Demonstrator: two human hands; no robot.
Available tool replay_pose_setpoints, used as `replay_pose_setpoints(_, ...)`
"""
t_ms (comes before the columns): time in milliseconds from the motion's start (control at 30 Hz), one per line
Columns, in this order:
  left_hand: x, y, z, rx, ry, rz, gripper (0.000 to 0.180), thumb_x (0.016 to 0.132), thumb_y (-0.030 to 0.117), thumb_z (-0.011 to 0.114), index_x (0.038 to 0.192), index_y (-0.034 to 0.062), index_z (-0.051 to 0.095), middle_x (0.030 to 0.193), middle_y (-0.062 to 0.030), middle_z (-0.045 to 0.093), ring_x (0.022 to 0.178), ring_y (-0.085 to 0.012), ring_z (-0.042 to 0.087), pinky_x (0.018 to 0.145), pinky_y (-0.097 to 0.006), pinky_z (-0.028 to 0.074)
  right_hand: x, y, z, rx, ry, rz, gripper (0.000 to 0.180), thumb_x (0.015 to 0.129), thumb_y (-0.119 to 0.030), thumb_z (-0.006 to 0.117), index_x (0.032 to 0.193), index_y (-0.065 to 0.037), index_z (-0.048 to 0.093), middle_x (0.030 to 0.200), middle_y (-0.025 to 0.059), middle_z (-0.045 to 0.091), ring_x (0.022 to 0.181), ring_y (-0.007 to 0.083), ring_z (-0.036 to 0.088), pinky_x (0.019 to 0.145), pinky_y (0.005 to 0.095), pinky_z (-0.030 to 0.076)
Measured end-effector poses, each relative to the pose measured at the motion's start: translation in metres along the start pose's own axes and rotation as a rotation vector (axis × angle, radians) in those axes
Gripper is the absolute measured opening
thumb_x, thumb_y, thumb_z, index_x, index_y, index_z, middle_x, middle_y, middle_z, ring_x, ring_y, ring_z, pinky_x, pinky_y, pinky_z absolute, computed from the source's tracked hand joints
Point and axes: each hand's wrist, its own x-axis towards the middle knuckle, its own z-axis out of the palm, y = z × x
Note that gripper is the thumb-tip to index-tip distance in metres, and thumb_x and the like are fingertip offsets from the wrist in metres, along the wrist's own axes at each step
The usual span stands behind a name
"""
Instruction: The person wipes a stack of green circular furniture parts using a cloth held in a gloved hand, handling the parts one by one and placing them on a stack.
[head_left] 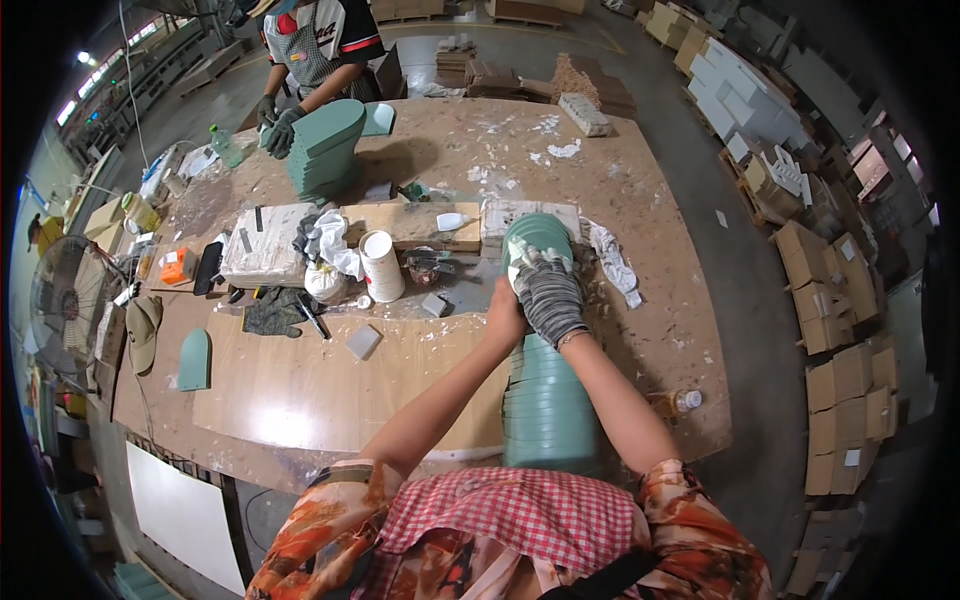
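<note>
A stack of green round-ended boards [541, 229] stands at the white block, right of the table's middle. My right hand [548, 297], in a grey striped knit glove with pale fingertips, is laid over these boards and grips them. Bare, my left hand [506, 312] is closed against their left side, its fingers partly hidden. Nearer to me, a long row of similar green boards [548, 412] runs under my forearms toward my body. A single green board [195, 359] lies flat at the left.
Across the table a gloved co-worker [285, 128] handles boards beside a tall green stack [330, 150]. Mid-table are a white tub [380, 267], a white-topped block [267, 246], a spare glove [275, 311] and a white rag [612, 262]. A small bottle [687, 401] lies near the right edge.
</note>
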Motion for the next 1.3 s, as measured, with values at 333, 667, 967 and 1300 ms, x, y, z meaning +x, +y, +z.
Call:
replay_pose_setpoints(333, 0.0, 0.019, -0.005, 0.077, -0.065, -0.117, 0.094, 0.053, 0.018, 0.088, 0.126, -0.0012, 0.033, 0.12, -0.0244, 0.048, 0.111, -0.0402, 0.05, 0.09, -0.042, 0.044, -0.001, 0.088, 0.068, 1.187, 0.214, 0.385, 0.048, 0.098, -0.034, 0.033, 0.133, -0.002, 0.043, 0.133, 0.0171, 0.047, 0.124, 0.0266, 0.043, 0.105, 0.0318, 0.03)
replay_pose_setpoints(667, 0.012, -0.096, 0.001, -0.368, -0.002, -0.22, 0.091, 0.052, 0.008, 0.086, 0.125, -0.0015, 0.033, 0.117, -0.0242, 0.048, 0.103, -0.0392, 0.054, 0.085, -0.043, 0.048, 0.033, 0.047, 0.055, 1.309, 0.099, 0.342, 0.052, 0.096, -0.039, 0.037, 0.136, -0.005, 0.041, 0.129, 0.0119, 0.05, 0.117, 0.0243, 0.046, 0.1, 0.0356, 0.035)
replay_pose_setpoints(967, 0.005, 0.003, 0.001, 0.013, -0.054, 0.079, 0.048, 0.083, 0.018, 0.06, 0.123, -0.0019, 0.042, 0.119, -0.0242, 0.049, 0.108, -0.0367, 0.051, 0.095, -0.041, 0.041, 0.012, -0.008, 0.006, -0.064, -0.063, 0.06, 0.044, 0.092, -0.029, 0.036, 0.13, -0.011, 0.049, 0.135, 0.0112, 0.048, 0.122, 0.0317, 0.045, 0.107, 0.0469, 0.024)
replay_pose_setpoints(1300, -0.011, -0.027, 0.005, -0.176, -0.093, -0.316, 0.092, 0.052, 0.027, 0.088, 0.126, -0.0045, 0.044, 0.12, -0.0247, 0.052, 0.114, -0.0382, 0.049, 0.097, -0.041, 0.04, 0.008, 0.002, -0.007, 0.109, 0.016, 0.311, 0.054, 0.094, -0.031, 0.036, 0.143, -0.01, 0.03, 0.144, 0.0194, 0.032, 0.13, 0.0382, 0.033, 0.11, 0.0496, 0.018)
